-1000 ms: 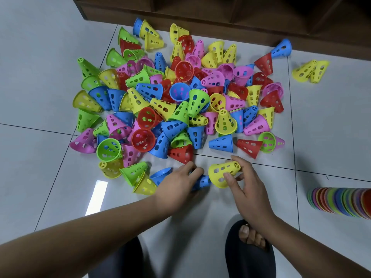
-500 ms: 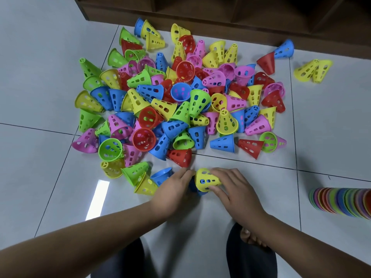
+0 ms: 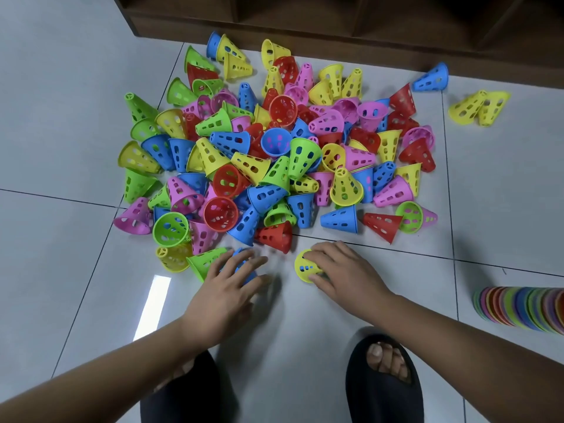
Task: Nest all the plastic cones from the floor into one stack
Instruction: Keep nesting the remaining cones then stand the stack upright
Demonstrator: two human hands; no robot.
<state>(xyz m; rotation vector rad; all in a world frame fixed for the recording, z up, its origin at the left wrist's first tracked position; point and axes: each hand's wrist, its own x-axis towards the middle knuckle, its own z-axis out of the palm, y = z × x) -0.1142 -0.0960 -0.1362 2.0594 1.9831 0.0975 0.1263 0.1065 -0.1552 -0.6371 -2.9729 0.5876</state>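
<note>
In the head view, the right hand gripped a yellow cone, fingers curled round it. The left hand, blurred, spread its fingers over a blue cone; whether it gripped could not be told. The pile of cones lay just beyond both hands, and the stack well right of them.

Grey tiled floor — heaped cones, nested stack, two yellow strays.
</note>
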